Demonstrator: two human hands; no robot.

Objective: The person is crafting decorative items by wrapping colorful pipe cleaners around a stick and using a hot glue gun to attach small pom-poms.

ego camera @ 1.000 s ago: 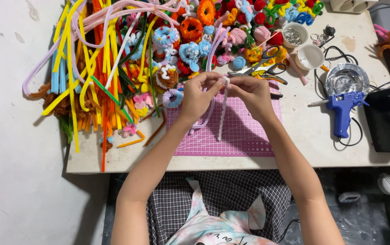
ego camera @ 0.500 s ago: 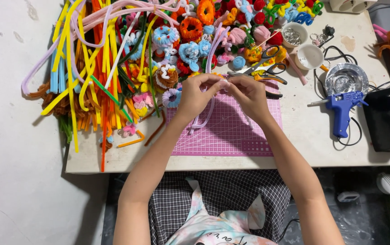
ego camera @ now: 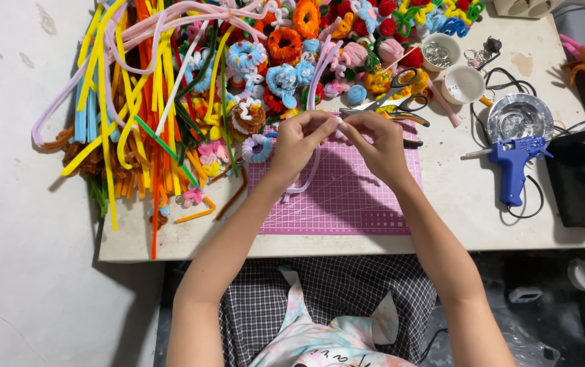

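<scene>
While both hands hover over the top edge of the pink cutting mat (ego camera: pixel 347 197), little has shifted in the last second: they have stayed pinched together at the same spot, and only the pale pink pipe cleaner (ego camera: pixel 311 173) between them has changed shape. A second ago a straight length hung down from the right fingers; now that length is gone and what hangs below the left hand (ego camera: pixel 300 141) is a curved loop trailing toward 6 o'clock across the mat. To my eye the stem is being bent or twisted round on itself, fingertip work rather than any move across the surface (ego camera: pixel 462 204).

Left hand is closed, thumb and fingers nipping the pipe cleaner's upper end; the right hand (ego camera: pixel 375 144) is closed too, fingertips meeting the left's on the same stem. How the ends cross inside the pinch I cannot tell.

At 12 o'clock from the hands lie scissors (ego camera: pixel 391 102) and a heap of finished fuzzy flowers (ego camera: pixel 285 75). At 9 to 10 o'clock sprawls a bundle of loose yellow, orange and blue pipe cleaners (ego camera: pixel 122 115). At 3 o'clock rests a blue glue gun (ego camera: pixel 513 160), untouched, with a foil dish (ego camera: pixel 520 117) just above it.
</scene>
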